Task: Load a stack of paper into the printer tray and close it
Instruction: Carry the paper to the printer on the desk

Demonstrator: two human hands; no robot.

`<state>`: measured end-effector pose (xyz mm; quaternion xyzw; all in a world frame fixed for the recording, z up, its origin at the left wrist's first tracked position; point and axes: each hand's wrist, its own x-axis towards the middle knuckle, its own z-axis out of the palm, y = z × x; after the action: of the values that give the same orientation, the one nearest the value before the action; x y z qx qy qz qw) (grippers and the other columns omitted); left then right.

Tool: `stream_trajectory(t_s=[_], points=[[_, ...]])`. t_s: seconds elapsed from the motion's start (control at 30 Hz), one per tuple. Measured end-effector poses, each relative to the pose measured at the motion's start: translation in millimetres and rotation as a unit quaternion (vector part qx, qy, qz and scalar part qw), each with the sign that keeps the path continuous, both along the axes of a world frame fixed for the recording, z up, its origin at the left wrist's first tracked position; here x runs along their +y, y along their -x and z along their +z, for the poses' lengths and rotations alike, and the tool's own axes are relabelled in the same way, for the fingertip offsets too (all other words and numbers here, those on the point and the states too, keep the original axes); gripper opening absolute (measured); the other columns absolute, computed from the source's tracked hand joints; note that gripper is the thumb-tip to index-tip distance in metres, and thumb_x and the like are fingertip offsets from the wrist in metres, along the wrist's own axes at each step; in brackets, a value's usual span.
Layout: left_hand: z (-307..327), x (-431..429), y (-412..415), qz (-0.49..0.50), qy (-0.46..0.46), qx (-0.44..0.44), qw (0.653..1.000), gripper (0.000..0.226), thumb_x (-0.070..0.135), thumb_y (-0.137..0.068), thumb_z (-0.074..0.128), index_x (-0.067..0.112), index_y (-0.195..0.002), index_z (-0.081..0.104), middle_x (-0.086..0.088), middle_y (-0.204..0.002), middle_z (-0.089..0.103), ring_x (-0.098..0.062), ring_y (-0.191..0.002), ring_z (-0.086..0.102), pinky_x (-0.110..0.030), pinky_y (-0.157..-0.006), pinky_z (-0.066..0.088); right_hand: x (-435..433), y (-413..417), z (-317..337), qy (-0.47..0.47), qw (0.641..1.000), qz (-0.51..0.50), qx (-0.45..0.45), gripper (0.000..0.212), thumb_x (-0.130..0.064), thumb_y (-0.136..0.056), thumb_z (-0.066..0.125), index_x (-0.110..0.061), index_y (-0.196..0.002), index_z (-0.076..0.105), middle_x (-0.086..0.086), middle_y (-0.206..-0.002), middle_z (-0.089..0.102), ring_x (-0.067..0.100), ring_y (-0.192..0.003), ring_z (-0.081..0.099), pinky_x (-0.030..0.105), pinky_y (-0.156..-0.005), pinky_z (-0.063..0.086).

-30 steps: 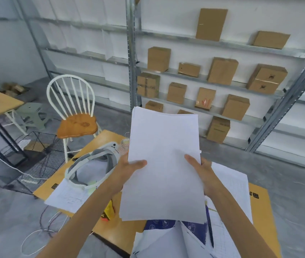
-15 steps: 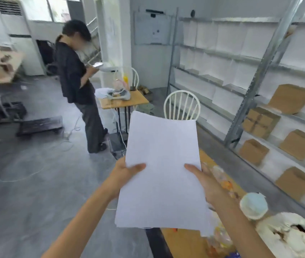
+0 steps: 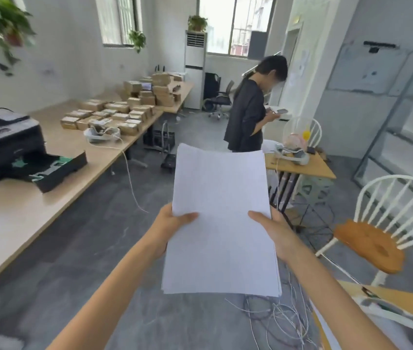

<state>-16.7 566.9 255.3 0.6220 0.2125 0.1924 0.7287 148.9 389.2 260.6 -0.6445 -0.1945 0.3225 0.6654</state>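
I hold a white stack of paper (image 3: 222, 218) flat in front of me at chest height, above the grey floor. My left hand (image 3: 172, 224) grips its left edge and my right hand (image 3: 271, 227) grips its right edge, thumbs on top. A black printer (image 3: 1, 140) stands on the long wooden table (image 3: 18, 213) far to my left. Its paper tray (image 3: 54, 169) is pulled out toward the table's edge and shows green guides inside. The paper is well to the right of the printer.
A person in dark clothes (image 3: 248, 114) stands ahead looking at a phone. Several cardboard boxes (image 3: 114, 114) cover the far table. A small desk (image 3: 301, 165) and a white chair (image 3: 382, 228) stand to the right. Loose cables (image 3: 276, 317) lie on the floor below.
My view has swung leftward from the shelving to the open room, bringing the printer into sight at left. Both hands keep the same grip on the paper.
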Motion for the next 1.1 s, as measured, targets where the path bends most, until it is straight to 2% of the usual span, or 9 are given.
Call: stream_trajectory(t_s=[0.13,0.33,0.43,0.6,0.77,0.83,0.9,0.93,1.1], points=[[-4.3,48.1,42.6,0.087,0.011,0.008,0.996,0.034,0.007,-0.083,0.065,0.007,-0.117,0.058,-0.019,-0.115,0.066,-0.039,-0.100,0.066,-0.054,-0.087,0.054,81.8,15.8,-6.1,0.011,0.997,0.082,-0.009,0.025,-0.005,-0.089,0.056,-0.009,-0.114,0.059,0.006,-0.098,0.070,0.020,-0.084,0.068,0.032,-0.076,0.057],[-10.1,104.5,93.4,0.216,-0.004,0.019,0.976,0.031,0.005,-0.084,0.063,0.009,-0.114,0.059,-0.015,-0.110,0.069,-0.034,-0.096,0.068,-0.047,-0.083,0.056,196.2,33.8,-20.0,0.046,0.983,0.178,-0.017,0.039,-0.013,-0.084,0.065,-0.002,-0.120,0.054,0.020,-0.119,0.064,0.035,-0.107,0.063,0.044,-0.087,0.053],[-13.7,130.5,105.0,0.266,-0.029,0.021,0.963,0.033,0.006,-0.079,0.064,0.010,-0.111,0.062,-0.011,-0.105,0.071,-0.030,-0.094,0.069,-0.040,-0.077,0.056,249.0,41.1,-25.4,0.043,0.969,0.239,-0.039,0.034,-0.008,-0.086,0.062,0.003,-0.118,0.056,0.021,-0.114,0.065,0.033,-0.097,0.065,0.044,-0.086,0.052],[-14.0,176.5,99.9,0.350,-0.062,0.026,0.934,0.027,0.008,-0.068,0.058,0.021,-0.090,0.066,0.007,-0.081,0.074,-0.010,-0.071,0.071,-0.020,-0.058,0.055,329.7,36.1,-25.7,0.001,0.939,0.340,-0.054,0.026,-0.007,-0.089,0.058,-0.002,-0.114,0.059,0.013,-0.104,0.069,0.018,-0.081,0.069,0.026,-0.068,0.059],[-14.5,236.3,84.6,0.435,-0.106,0.068,0.891,0.027,0.002,-0.075,0.055,0.012,-0.099,0.063,-0.012,-0.098,0.070,-0.029,-0.089,0.068,-0.035,-0.071,0.057,411.3,26.5,-24.7,-0.033,0.908,0.416,-0.036,0.039,-0.020,-0.090,0.059,-0.014,-0.128,0.052,0.008,-0.121,0.066,0.025,-0.107,0.065,0.043,-0.093,0.052],[-17.4,258.9,81.6,0.459,-0.147,0.096,0.871,0.025,0.000,-0.080,0.054,0.015,-0.099,0.060,-0.006,-0.095,0.070,-0.027,-0.088,0.067,-0.029,-0.069,0.057,442.3,29.1,-26.9,-0.039,0.898,0.435,-0.056,0.038,-0.019,-0.091,0.057,-0.019,-0.128,0.051,0.001,-0.118,0.067,0.017,-0.104,0.066,0.034,-0.088,0.055],[-18.7,274.5,82.7,0.476,-0.188,0.129,0.849,0.030,-0.001,-0.085,0.052,0.025,-0.100,0.055,0.014,-0.087,0.065,-0.009,-0.079,0.065,-0.008,-0.057,0.048,471.7,38.2,-28.8,-0.044,0.884,0.458,-0.080,0.032,-0.014,-0.092,0.054,-0.024,-0.123,0.052,-0.006,-0.110,0.067,0.006,-0.095,0.067,0.019,-0.072,0.055],[-18.9,280.2,84.3,0.485,-0.199,0.143,0.840,0.034,-0.001,-0.086,0.051,0.029,-0.102,0.053,0.021,-0.085,0.061,-0.001,-0.076,0.062,-0.003,-0.053,0.045,484.5,44.6,-30.6,-0.044,0.877,0.471,-0.090,0.031,-0.011,-0.093,0.052,-0.025,-0.120,0.051,-0.007,-0.109,0.066,0.005,-0.095,0.066,0.015,-0.067,0.054],[-26.9,326.6,110.5,0.561,-0.204,0.175,0.783,0.037,0.000,-0.084,0.054,0.029,-0.106,0.054,0.025,-0.083,0.058,0.009,-0.071,0.056,0.001,-0.052,0.042,550.7,80.3,-41.8,-0.042,0.859,0.499,-0.106,0.031,-0.007,-0.091,0.047,-0.020,-0.118,0.053,-0.002,-0.105,0.068,0.007,-0.089,0.068,0.018,-0.064,0.056]])
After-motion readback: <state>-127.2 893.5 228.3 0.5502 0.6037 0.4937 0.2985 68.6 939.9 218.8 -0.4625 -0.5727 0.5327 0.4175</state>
